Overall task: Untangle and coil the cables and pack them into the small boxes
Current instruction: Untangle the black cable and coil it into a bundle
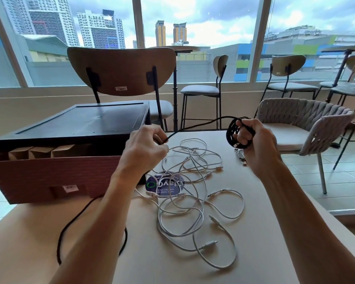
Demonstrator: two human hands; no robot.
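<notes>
Coiling step | black cable (pixel 195 125) half wound, coil (pixel 230 133) gripped in our right hand (pixel 256 144) above table (pixel 264 201) | our left hand (pixel 145 149) pinches the free strand | next, we judge: feed remaining slack onto coil, then small boxes (pixel 39 152) | white cables (pixel 193 181) lie tangled

The right hand (pixel 254 144) grips a black coil (pixel 231 133) above the far right part of the worktop (pixel 275 222), its fingers curled through the loops. From the coil the black cable (pixel 193 126) spans across to the left hand (pixel 143 150), which pinches it. The cable then trails under the left forearm into a loose loop by the near left edge. White cables (pixel 193 181) lie tangled mid-worktop, partly over a round sticker (pixel 164 184). At the left edge a cardboard box (pixel 49 173) holds small boxes (pixel 39 151).
</notes>
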